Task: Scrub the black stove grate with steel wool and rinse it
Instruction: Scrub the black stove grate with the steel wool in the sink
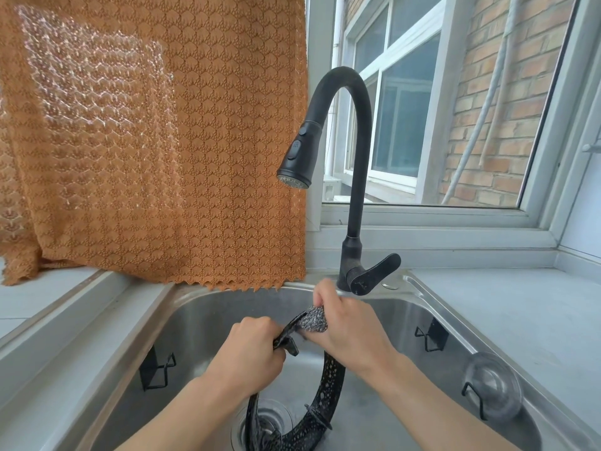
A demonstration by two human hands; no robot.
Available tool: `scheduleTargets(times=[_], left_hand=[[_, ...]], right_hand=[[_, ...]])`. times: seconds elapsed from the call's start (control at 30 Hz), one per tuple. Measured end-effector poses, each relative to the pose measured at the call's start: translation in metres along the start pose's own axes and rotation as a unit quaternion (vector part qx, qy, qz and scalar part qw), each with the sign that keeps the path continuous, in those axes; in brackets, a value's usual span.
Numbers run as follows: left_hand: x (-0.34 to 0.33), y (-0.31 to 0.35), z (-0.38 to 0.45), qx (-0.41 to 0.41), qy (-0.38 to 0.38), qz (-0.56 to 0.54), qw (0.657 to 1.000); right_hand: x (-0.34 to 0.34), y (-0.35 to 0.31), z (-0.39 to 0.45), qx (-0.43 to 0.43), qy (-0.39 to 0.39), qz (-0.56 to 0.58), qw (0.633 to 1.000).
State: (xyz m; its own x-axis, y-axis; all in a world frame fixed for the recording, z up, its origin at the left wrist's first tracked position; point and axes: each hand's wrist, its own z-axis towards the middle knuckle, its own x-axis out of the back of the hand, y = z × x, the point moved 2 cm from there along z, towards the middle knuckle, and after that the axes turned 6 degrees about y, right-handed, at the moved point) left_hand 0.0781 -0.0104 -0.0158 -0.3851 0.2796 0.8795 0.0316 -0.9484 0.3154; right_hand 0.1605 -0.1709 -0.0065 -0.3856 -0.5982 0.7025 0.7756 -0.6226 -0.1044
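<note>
The black ring-shaped stove grate (330, 385) stands upright over the steel sink (201, 323), its lower arc near the drain. My left hand (250, 349) grips the grate's upper left part, fingers curled round it. My right hand (344, 323) holds a wad of grey steel wool (313, 319) pressed against the top of the grate. Part of the ring is hidden behind my hands and forearms.
A black pull-down faucet (353, 177) arches over the basin with its lever (374, 271) at the right; no water runs. Black wire holders (157, 369) cling to the sink walls. A clear glass lid (492, 395) leans at the right. An orange curtain (156, 141) hangs at the back left.
</note>
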Motion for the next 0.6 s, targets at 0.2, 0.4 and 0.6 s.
scheduleTargets(times=[0.2, 0.4, 0.6], left_hand=[[0.0, 0.0, 0.001, -0.018, -0.009, -0.009, 1.0], [0.003, 0.002, -0.001, -0.035, -0.013, -0.031, 0.999], [0.002, 0.002, 0.001, -0.043, -0.016, -0.036, 0.998]], right_hand=[[0.003, 0.025, -0.002, -0.137, -0.029, 0.023, 0.99], [-0.007, 0.047, -0.009, -0.249, -0.078, -0.001, 0.965], [-0.016, 0.061, -0.013, -0.327, -0.154, 0.039, 0.932]])
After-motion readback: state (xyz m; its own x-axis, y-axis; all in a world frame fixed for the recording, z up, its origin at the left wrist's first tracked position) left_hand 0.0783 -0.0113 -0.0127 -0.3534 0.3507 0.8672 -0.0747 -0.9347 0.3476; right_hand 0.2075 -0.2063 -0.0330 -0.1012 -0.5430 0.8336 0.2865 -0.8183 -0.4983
